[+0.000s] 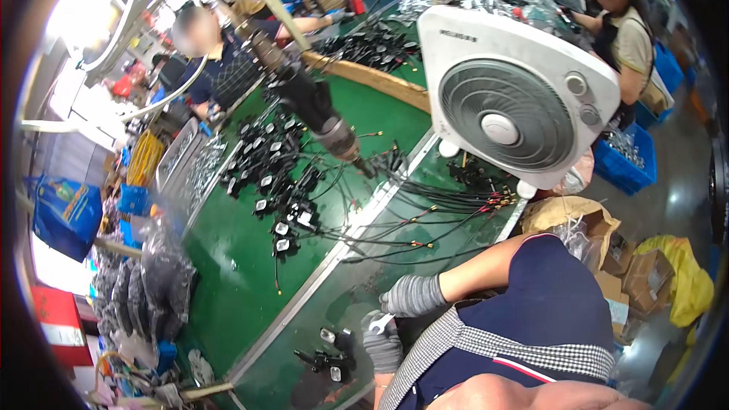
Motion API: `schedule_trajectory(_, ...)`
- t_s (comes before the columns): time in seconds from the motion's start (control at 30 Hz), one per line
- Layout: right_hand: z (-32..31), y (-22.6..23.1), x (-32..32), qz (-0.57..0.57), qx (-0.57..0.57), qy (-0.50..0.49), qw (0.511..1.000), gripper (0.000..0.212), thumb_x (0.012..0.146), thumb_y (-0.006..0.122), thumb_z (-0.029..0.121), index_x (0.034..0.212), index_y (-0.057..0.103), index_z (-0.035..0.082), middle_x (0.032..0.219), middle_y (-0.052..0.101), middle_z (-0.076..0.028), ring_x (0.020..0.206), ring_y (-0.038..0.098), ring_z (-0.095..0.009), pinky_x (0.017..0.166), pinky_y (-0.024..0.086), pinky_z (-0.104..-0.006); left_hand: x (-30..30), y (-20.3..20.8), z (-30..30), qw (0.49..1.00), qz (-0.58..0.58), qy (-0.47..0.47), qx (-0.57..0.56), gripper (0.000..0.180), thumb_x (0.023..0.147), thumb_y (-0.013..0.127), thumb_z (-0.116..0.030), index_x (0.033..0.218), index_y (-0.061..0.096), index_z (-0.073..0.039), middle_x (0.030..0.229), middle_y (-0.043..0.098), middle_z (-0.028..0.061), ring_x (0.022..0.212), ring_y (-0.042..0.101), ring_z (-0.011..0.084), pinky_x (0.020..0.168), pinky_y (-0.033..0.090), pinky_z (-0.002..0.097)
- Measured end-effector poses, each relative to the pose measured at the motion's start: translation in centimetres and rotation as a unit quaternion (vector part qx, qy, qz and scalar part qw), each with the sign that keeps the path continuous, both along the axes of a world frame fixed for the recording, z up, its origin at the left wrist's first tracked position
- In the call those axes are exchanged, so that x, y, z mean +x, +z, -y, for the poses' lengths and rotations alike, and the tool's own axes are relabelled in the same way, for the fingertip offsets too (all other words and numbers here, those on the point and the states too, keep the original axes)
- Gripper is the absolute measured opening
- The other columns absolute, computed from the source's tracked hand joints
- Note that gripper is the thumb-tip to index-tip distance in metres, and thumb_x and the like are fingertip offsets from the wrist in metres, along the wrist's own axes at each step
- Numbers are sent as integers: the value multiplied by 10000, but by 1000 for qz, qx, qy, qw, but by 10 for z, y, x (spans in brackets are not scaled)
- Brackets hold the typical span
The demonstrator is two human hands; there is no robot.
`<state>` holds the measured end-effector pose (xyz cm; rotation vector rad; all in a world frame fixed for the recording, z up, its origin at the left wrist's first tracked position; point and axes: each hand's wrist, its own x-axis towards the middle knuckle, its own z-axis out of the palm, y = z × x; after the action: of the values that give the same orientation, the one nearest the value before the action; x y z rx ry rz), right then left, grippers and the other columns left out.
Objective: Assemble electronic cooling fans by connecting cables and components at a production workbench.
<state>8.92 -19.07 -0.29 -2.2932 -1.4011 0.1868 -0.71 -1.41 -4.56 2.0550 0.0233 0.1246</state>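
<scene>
My left hand [383, 351], in a grey knitted glove, is closed around a silver open-end wrench [380, 324], whose jaw sticks out past the fingers. Just above it, my right hand [414, 296], also gloved in grey, has its fingers curled down close to the wrench. What those fingers hold, if anything, is hidden. Beside my left hand, a few small black parts with square silver faces [334, 361] lie on the near strip of the bench. Thin black cables [425, 220] with red and yellow ends stretch across the bench beyond my right hand.
A black power screwdriver [330, 125] hangs over the green bench [228, 258]. Many cabled black parts [266, 152] are piled beneath it. A white box fan [524, 99] stands at right. Co-workers [228, 68] sit beyond. Cartons [645, 281] and a blue crate [626, 159] stand on the floor.
</scene>
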Motion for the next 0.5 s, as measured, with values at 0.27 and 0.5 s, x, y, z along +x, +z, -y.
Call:
schedule_trajectory(0.27, 2, -4, 0, -21, 5, -28, 999, 161, 794, 592, 214, 796, 617, 55, 798, 602, -118, 693, 635, -333, 552, 504, -435, 4, 11, 3, 1000, -15, -15, 12, 298, 899, 633, -190, 1093, 513, 1, 916, 617, 107, 832, 610, 216, 757, 486, 322)
schedule_trajectory(0.5, 0, 2, 2, -33, -63, 19, 997, 184, 791, 595, 218, 818, 603, 36, 786, 596, -121, 680, 634, -334, 541, 505, -426, 5, 27, 8, 998, -56, 1, -29, 296, 895, 637, -182, 1094, 513, -2, 913, 615, 103, 831, 608, 215, 758, 486, 322)
